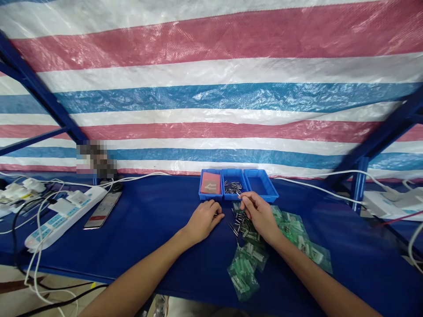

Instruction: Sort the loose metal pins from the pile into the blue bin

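Desk: flat and dark blue, a bit shiny, with things spread on it (142,255).
Room: a big sheet with red, white and blue stripes (211,101) hangs behind the desk, and blue metal bars (56,105) lean at both sides.
Left side: a white power strip (62,222) with plugs and wires, and a phone (103,210) lying just beside it.
Left hand: the left hand (203,222) rests low by the desk, palm down, fingers curled. Small dark bits show by its thumb, but I cannot tell if it grips them.
Right hand: the right hand (259,215) reaches in from the right, thumb and finger pinching a small metal piece (239,195) by the front of the middle blue box (232,197).
Metal piece: tiny, thin and shiny; its far end is too small to see well.
Boxes: three blue ones in a row. The left box (210,197) has a red card (210,183) in it, the middle one holds thin metal pins (232,187), and the right box (261,185) sits beside it.
Near the hands: a loose pile of dark pins (236,226), and clear green bags (243,275) around the right hand.
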`<action>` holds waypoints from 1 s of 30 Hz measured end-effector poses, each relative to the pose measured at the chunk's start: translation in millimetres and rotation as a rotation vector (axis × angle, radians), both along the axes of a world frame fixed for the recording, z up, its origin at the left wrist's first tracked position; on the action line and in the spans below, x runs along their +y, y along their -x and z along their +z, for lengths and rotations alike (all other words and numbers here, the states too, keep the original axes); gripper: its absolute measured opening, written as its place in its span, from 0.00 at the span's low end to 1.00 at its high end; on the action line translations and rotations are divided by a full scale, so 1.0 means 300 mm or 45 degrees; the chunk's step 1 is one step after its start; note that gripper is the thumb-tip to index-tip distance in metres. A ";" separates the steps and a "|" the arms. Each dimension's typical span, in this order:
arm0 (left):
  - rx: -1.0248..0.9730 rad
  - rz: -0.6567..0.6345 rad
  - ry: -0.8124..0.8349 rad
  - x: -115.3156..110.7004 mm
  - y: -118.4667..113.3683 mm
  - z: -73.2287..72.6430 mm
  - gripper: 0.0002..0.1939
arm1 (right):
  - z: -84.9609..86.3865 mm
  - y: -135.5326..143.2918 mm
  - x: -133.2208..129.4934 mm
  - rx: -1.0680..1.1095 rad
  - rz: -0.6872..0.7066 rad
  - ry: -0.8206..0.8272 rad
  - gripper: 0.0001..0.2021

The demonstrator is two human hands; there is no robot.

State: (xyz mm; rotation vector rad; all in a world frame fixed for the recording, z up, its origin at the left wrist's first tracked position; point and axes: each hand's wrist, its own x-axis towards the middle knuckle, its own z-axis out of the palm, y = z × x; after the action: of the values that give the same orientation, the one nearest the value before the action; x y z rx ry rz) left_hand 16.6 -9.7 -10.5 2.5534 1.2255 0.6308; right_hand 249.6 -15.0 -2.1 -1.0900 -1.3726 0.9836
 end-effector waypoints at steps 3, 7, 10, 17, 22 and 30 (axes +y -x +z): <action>-0.001 0.010 -0.005 -0.002 -0.001 0.000 0.07 | -0.004 0.000 0.000 0.012 0.001 0.009 0.18; 0.002 0.027 0.002 -0.004 -0.002 0.002 0.07 | -0.001 0.002 -0.003 0.052 0.000 0.020 0.18; 0.013 0.019 0.011 -0.004 -0.002 0.003 0.07 | 0.000 0.004 -0.003 0.076 -0.002 -0.002 0.16; 0.033 0.017 0.003 -0.004 -0.005 0.008 0.07 | 0.000 -0.002 0.001 0.108 -0.050 -0.027 0.16; 0.047 0.025 0.009 -0.004 -0.010 0.015 0.07 | -0.007 -0.006 0.002 0.047 -0.061 -0.033 0.18; 0.058 0.031 0.002 -0.004 -0.009 0.007 0.07 | -0.014 -0.001 -0.005 0.013 -0.053 -0.015 0.16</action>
State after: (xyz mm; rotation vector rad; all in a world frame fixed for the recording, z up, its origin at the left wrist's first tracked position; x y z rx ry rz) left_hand 19.3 -10.8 -8.4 2.5691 1.2731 0.5797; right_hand 249.8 -16.7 -6.3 -1.0993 -1.3405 0.9483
